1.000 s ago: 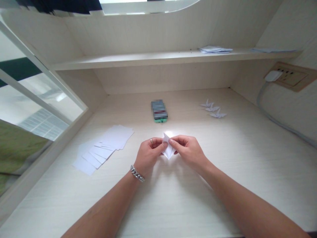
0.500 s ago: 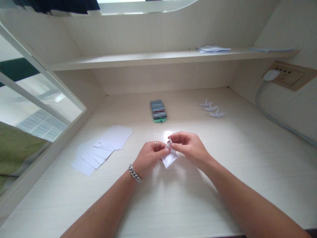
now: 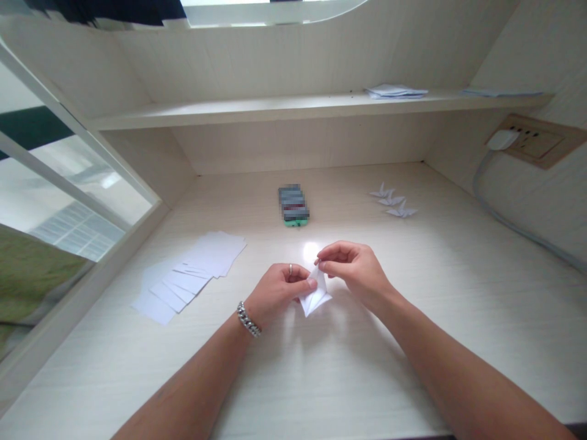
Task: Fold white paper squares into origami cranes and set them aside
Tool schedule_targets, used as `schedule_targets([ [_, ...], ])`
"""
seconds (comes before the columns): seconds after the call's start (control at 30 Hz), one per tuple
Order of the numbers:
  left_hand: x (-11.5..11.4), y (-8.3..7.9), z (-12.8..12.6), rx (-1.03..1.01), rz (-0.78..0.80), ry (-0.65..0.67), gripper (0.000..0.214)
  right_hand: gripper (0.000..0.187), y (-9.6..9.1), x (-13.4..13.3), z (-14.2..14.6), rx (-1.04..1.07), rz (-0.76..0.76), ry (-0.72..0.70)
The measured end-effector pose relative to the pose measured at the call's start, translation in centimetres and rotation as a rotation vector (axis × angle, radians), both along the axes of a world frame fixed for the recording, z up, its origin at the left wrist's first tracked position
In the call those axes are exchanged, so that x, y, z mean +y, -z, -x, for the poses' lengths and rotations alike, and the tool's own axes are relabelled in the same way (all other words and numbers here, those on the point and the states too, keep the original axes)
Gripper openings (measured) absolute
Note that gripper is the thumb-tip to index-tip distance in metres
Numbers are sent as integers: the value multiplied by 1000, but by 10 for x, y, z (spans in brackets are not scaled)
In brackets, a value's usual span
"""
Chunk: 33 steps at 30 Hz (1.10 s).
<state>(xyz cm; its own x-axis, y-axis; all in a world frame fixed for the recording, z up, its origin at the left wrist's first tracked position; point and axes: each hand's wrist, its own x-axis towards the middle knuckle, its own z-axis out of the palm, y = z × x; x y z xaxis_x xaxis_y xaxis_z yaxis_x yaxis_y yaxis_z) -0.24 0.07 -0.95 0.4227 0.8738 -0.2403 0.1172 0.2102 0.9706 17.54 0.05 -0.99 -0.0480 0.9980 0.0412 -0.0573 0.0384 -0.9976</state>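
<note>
A partly folded white origami paper (image 3: 316,297) is held just above the desk, its pointed lower end towards me. My left hand (image 3: 280,287), with a ring and a chain bracelet, pinches its left side between thumb and fingers. At the upper tip, my right hand (image 3: 353,269) closes thumb and fingertips on the same paper. The fingers behind the paper are partly hidden. Farther back on the right lie three small folded paper cranes (image 3: 391,200).
Loose white paper sheets (image 3: 192,278) lie overlapped on the left of the desk. A blurred phone-like object (image 3: 293,205) lies at centre back. Folded papers (image 3: 397,91) rest on the shelf (image 3: 275,112). A cable (image 3: 504,220) runs from the wall socket (image 3: 541,140).
My right hand has shifted slightly right, its fingertips still at the paper's upper tip. More of the folded paper shows between the hands. My left hand has barely moved.
</note>
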Motion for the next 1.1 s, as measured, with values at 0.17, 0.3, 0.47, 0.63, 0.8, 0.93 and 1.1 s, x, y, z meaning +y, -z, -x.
schedule_targets([
  [0.17,-1,-2,-1,-19,-6,-24,21,19,-5,0,1,49,70,18],
  [0.3,-1,-2,-3,-1,-30,-36,19,29,-5,1,-1,39,60,-2],
  [0.47,0,1,-4,4,-72,-52,19,33,2,0,-1,-146,-88,-120],
  [0.63,0,0,-4,3,-56,-39,17,23,4,0,1,-98,-51,-54],
  [0.8,-3,-4,-5,19,-43,-28,15,19,3,0,0,-28,-57,-65],
  [0.93,-3,-4,-5,11,-37,-33,16,23,2,0,0,-61,-43,-42],
  [1.1,-1,-1,-4,37,-40,-41,18,29,1,2,-2,-33,-47,-23],
])
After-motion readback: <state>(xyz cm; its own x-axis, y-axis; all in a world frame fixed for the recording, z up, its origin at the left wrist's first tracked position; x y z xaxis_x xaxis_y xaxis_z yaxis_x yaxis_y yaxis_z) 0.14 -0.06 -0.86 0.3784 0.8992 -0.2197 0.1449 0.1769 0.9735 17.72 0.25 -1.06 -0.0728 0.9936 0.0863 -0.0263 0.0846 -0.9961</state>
